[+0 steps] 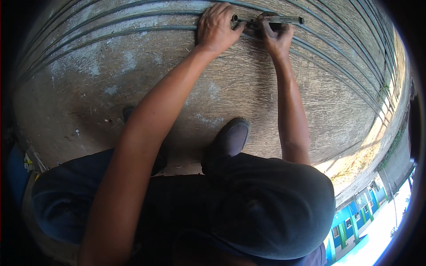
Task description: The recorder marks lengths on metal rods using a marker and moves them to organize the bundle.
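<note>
At the far side of the view, my left hand [216,27] is closed over the long thin rods lying on the ground. The round open end of a short dark tube [234,18] pokes out between its thumb and fingers. Just to the right, my right hand [278,36] is closed, thumb and fingers around a grey tube-shaped tool [286,20] with a dark right end. A thin dark piece [248,21] runs between the two hands; its kind is hard to make out. The fingers partly hide how the tool meets the rods.
Several long grey rods [120,33] curve across the rough concrete floor [111,66], and more rods [350,48] lie at the right. My shoe [235,136] stands below my hands, between my bent knees [284,204]. A blue and green building [350,224] shows at lower right.
</note>
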### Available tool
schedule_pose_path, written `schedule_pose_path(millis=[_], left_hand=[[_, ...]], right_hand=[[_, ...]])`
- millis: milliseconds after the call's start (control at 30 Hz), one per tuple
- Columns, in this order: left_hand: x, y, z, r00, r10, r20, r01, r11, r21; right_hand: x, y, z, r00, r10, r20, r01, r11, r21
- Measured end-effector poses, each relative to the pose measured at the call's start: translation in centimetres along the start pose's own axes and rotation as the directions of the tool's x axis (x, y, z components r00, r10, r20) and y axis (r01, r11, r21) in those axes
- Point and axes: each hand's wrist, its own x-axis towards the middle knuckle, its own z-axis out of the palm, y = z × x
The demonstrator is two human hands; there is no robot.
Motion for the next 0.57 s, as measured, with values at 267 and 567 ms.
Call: schedule_pose_path(millis=[267, 567], left_hand=[[0.1, 0.2, -0.3, 0.999, -0.01, 0.031, 0.01, 1.0, -0.006], [0.9, 1.3, 0.8, 0.996, 0.088, -0.033, -0.088, 0.996, 0.012]], right_hand=[[0.1, 0.4, 0.1, 0.998, 0.056, 0.025, -0.058, 0.996, 0.065], [0.4, 0.2, -1.0, 0.988, 0.144, 0.053, -0.152, 0.902, 0.405]])
